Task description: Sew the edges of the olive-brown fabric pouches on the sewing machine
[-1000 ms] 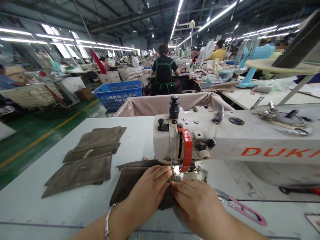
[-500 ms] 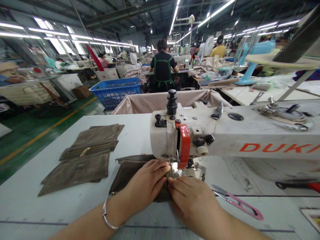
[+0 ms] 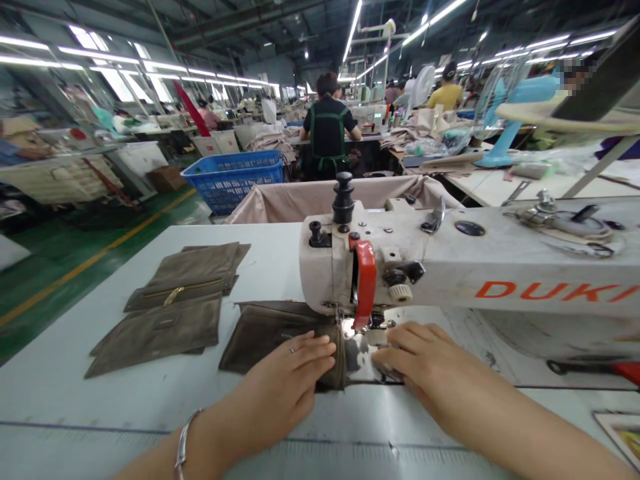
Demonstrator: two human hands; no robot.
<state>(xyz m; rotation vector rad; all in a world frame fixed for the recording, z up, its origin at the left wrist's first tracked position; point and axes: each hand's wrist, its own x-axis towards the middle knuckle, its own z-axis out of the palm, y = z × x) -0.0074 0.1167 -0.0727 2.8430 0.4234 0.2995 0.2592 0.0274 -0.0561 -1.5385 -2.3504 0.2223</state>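
A dark olive-brown fabric piece (image 3: 265,337), like a flat pouch, lies on the sewing machine's bed with its right edge beside the presser foot area. My left hand (image 3: 295,373) rests flat on its right part, fingers stretched out and pressing it down. To the right of the needle area, my right hand (image 3: 425,353) is apart from the fabric, fingers curled down over the metal plate (image 3: 357,353). Whatever is under those fingers is hidden. The sewing machine head (image 3: 325,267) with its red guard (image 3: 365,283) stands just above both hands.
Several brown pouch pieces with zippers (image 3: 170,307) lie stacked to the left on the white table (image 3: 125,400). Beyond the machine are a pink cloth-lined bin (image 3: 300,200), a blue basket (image 3: 235,180) and a seated person (image 3: 327,127). A red-handled tool (image 3: 625,370) lies at right.
My right hand has left the fabric and moved right. My left hand has flattened on the fabric, slightly lower. The pink thread snips seen at right no longer show; my right hand and arm cover that spot.
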